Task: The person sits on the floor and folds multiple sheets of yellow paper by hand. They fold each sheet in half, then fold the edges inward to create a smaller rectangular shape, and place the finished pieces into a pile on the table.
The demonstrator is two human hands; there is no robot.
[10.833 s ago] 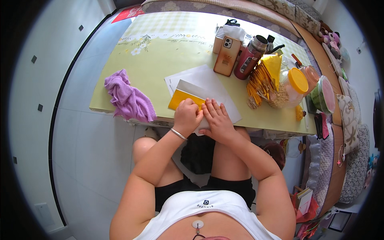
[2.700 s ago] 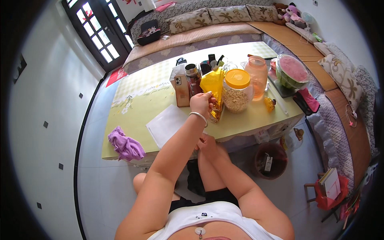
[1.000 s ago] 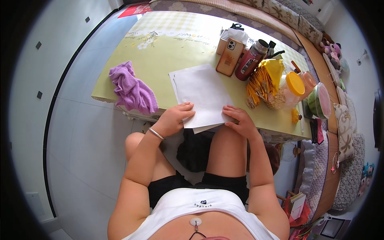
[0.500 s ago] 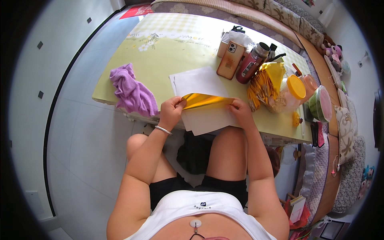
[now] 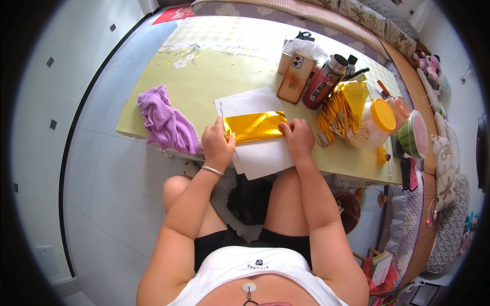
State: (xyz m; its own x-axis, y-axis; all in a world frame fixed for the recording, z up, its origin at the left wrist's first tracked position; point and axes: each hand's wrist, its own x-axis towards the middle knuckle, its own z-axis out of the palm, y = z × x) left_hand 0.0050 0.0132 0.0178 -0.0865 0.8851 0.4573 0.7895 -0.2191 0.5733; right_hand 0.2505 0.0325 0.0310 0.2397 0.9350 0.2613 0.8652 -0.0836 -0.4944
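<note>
Left hand (image 5: 219, 144): pinching the left end of a shiny gold rectangular foil sheet (image 5: 252, 127); smooth silver bangle (image 5: 213, 170) at the wrist.
Right hand (image 5: 299, 136): pinching the sheet's right end, thumb on top, other fingers curled.
Foil position: crosswise between the hands, over overlapping plain white paper sheets (image 5: 265, 159); creased toward the right. Cannot tell whether its middle touches the paper.
Step in hand (judged): spreading and squaring the foil over the paper.
Next move (judged): calls for even tension and both ends lowered level; a one-sided pull could deepen the creases.
Near edge: lower paper corner projects past the pale green patterned worktop (image 5: 209, 71) toward the lap, so pressing there would probably lack support.
Room, left: narrow bare strip before a crumpled lilac cloth towel (image 5: 166, 120).
Room, far side: wide bare area beyond the paper, toward far left.
Room, right: tighter. Bundle of folded gold foil pieces (image 5: 334, 115) near the hand; clear round yellow-lidded jar (image 5: 383, 115) just beside it; bronze phone (image 5: 296, 77) and maroon metal flask (image 5: 324, 81) stand farther back.
</note>
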